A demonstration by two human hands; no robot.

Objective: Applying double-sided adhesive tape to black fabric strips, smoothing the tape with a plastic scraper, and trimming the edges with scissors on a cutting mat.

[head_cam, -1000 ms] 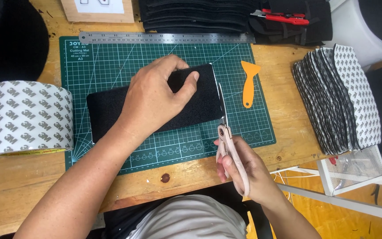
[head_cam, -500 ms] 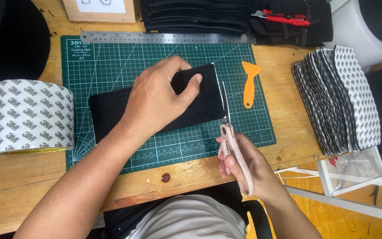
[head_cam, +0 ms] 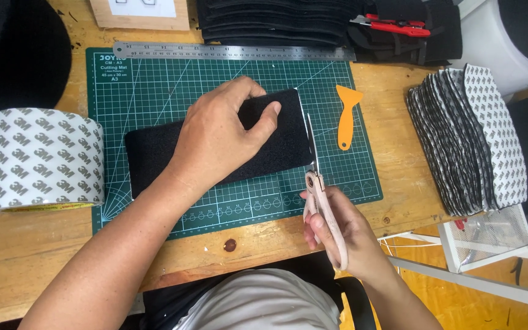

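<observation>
On green mat [head_cam: 154,91]: left hand [head_cam: 218,137] flat on black pad [head_cam: 276,150]; right hand [head_cam: 337,229] grips scissors [head_cam: 316,183].

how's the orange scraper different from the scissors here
The orange scraper lies loose on the green cutting mat, touched by neither hand; the scissors are held in the right hand. The scraper is a single flat orange plastic piece, while the scissors have pale pink handles and metal blades. The scissors' blades run along the right edge of the black pad under the left hand; the scraper sits apart from it. Both point roughly away from the person.
</observation>
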